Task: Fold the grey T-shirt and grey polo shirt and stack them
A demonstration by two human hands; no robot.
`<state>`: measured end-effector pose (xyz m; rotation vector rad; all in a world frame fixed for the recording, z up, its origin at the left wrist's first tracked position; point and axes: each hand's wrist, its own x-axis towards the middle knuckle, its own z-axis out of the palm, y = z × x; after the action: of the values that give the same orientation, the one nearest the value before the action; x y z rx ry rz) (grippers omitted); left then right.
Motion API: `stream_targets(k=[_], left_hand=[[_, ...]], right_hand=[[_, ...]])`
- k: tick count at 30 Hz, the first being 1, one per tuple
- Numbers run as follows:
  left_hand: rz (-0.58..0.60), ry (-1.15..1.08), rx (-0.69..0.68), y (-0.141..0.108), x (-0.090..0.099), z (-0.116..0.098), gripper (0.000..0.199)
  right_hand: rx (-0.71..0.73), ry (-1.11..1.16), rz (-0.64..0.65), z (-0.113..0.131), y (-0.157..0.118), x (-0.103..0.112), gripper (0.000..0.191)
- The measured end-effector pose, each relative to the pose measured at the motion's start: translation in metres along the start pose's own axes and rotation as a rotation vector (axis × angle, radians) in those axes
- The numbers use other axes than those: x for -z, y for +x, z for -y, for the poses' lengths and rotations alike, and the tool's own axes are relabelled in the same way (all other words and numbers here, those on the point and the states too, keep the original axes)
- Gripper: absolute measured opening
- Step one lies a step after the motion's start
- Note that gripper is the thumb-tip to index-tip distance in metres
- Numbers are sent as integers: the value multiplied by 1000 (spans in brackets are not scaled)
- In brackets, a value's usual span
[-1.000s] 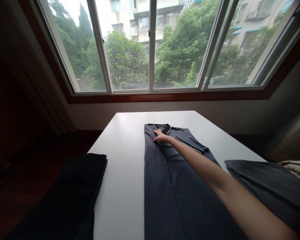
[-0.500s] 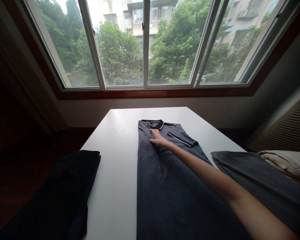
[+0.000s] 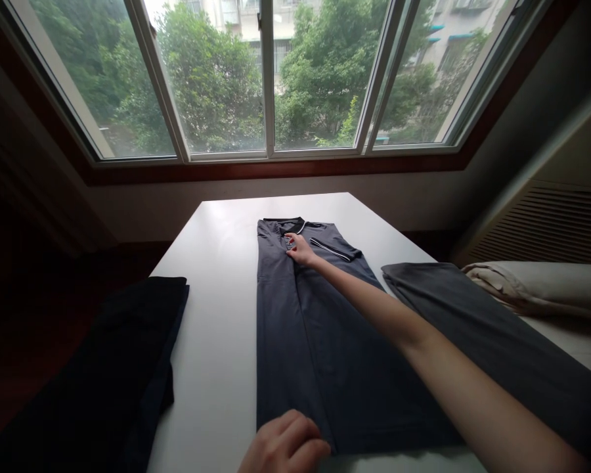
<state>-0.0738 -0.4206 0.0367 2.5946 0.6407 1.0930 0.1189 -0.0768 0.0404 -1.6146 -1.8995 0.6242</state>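
Note:
A dark grey-blue polo shirt (image 3: 280,315) lies lengthwise on the white table (image 3: 217,315), its black, white-edged collar at the far end. One side is folded inward, and a short sleeve (image 3: 329,248) with white trim lies across the top. Just below the collar, my right hand (image 3: 301,249) pinches the shirt between thumb and fingers, beside small buttons on the placket. My left hand (image 3: 288,443) is at the near hem, with fingers curled down on the cloth; the fingertips are hidden.
Dark folded clothing (image 3: 103,355) hangs over the table's left side. To the right lie a dark grey garment (image 3: 453,309) and a rolled beige cloth (image 3: 536,282). Beyond the table is a wide window (image 3: 268,85); a slatted panel (image 3: 536,217) stands at right.
My left hand has come into view at the near hem. My right thumb and fingers have closed in on the cloth below the collar. The view has tipped down and shifted right.

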Motion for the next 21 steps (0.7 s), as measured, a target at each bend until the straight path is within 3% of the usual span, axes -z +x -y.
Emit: stream_targets(k=[6,12,21], left_hand=[[-54,23,-82,4,0,-2,22],[40,88,-17,0,-5,-2,25],[-15,147,-55,4,-9,1,27]], right_hand=[[38,-19,-94,5,-4,0,55],[18,-26,-131,-3,-14,-12,42],[45,13,-199,-19,-15,-25,30]])
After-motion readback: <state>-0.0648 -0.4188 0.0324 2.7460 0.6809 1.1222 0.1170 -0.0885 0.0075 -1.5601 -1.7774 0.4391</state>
